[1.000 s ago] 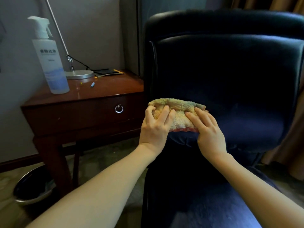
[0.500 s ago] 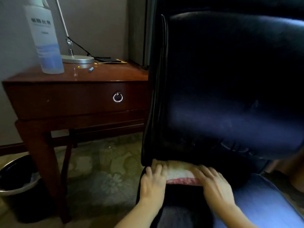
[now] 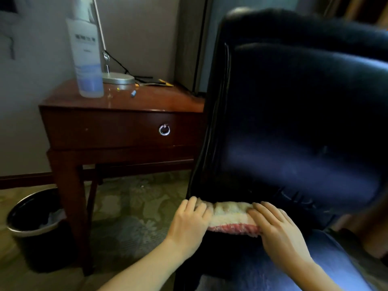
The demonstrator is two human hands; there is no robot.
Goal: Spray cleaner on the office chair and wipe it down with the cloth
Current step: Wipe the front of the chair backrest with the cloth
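A dark blue-black leather office chair [image 3: 294, 122] fills the right of the head view. A folded yellowish cloth [image 3: 228, 215] with a pink edge lies in the crease where the backrest meets the seat. My left hand [image 3: 189, 225] presses on the cloth's left end with straight fingers. My right hand [image 3: 279, 229] presses flat on its right end. The white spray bottle [image 3: 87, 57] of cleaner stands on the wooden side table [image 3: 117, 127] to the left, its nozzle out of frame.
A lamp base [image 3: 118, 77] with a thin stem, a cable and small items sit on the table behind the bottle. A dark waste bin [image 3: 35, 221] stands on the patterned carpet at lower left. A wall lies behind the table.
Both hands slid the cloth from mid-backrest down to the crease above the seat. The view has since tilted up a little, with the hands still on the cloth there.
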